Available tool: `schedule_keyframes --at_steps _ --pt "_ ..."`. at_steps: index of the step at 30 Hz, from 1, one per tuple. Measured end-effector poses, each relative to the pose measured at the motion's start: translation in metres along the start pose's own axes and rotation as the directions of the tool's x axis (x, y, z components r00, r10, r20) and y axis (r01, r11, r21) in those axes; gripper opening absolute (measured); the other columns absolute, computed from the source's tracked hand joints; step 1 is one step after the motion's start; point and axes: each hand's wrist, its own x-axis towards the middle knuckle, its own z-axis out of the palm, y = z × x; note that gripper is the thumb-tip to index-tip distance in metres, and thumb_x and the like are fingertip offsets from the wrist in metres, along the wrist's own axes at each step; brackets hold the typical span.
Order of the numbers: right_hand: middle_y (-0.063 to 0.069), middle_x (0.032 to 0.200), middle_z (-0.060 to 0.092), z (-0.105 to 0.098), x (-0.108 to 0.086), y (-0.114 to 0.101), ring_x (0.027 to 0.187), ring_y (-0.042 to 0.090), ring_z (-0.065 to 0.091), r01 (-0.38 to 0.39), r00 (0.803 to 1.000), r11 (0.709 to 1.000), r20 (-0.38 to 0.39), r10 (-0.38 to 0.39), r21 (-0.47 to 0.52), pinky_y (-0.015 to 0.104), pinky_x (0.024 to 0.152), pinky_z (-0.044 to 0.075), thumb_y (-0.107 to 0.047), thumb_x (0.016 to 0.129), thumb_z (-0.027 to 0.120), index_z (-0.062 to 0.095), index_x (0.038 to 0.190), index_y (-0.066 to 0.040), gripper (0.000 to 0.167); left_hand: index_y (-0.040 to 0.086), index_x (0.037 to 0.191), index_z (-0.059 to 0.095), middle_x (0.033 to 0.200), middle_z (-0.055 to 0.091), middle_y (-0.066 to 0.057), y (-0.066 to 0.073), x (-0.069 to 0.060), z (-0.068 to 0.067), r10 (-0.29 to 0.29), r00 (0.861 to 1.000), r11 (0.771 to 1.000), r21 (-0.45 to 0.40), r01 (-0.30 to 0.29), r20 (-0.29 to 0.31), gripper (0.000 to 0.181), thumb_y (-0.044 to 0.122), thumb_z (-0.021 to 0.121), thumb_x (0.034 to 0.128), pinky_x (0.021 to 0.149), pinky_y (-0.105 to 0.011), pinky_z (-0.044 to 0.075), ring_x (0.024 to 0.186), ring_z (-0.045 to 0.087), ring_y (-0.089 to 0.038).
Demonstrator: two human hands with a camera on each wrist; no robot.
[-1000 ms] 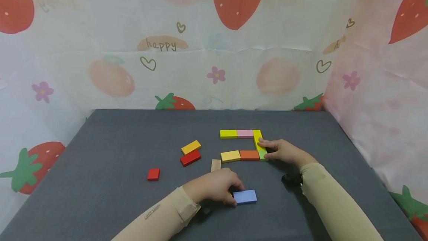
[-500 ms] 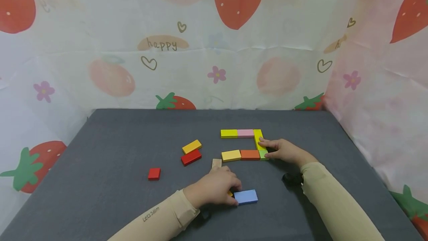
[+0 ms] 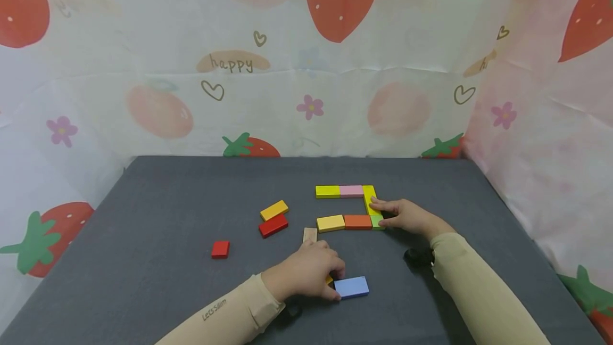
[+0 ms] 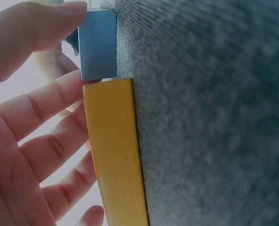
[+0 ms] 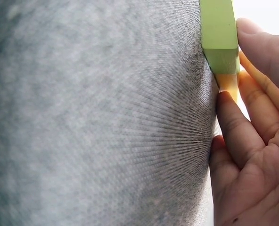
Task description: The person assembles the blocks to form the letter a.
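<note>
The left hand [image 3: 308, 270] pinches the left end of a blue block [image 3: 353, 287], thumb on its near side. In the left wrist view, the blue block [image 4: 98, 44] lies between thumb and index finger, nearly meeting an orange-yellow block [image 4: 115, 150] lying in front of the other fingers. A wooden block [image 3: 309, 235] is partly hidden behind this hand. The right hand [image 3: 413, 217] rests its fingertips on a yellow upright-running block [image 3: 369, 199] and its thumb at a green block [image 3: 377, 221]. In the right wrist view, the thumb touches the green block [image 5: 218, 28].
A yellow block [image 3: 328, 191] and pink block [image 3: 351, 191] form the far row. Pale yellow [image 3: 330, 223] and orange-red [image 3: 357, 222] blocks adjoin the green one. Left of these lie an orange-yellow block [image 3: 274, 210], a red block [image 3: 273, 226] and a smaller red block [image 3: 220, 249].
The blue block has shifted slightly toward the near table edge, with the left thumb moving the same way. The right hand has stayed in place.
</note>
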Motion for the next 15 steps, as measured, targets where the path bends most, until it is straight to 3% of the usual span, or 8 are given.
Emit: schedule_keyframes --at_steps 15 --pt "-0.003 0.146 0.03 0.0 0.0003 0.0006 0.137 0.029 0.017 -0.001 1.0 1.0 0.011 0.001 0.01 0.052 0.105 0.019 -0.031 0.081 0.067 0.045 0.134 -0.025 0.058 0.026 0.074 0.057 0.069 0.048 0.014 0.0079 0.0001 0.0004 -0.059 0.998 0.998 0.011 0.059 -0.02 0.023 0.042 0.074 0.0719 0.064 -0.027 0.031 0.074 0.041 -0.007"
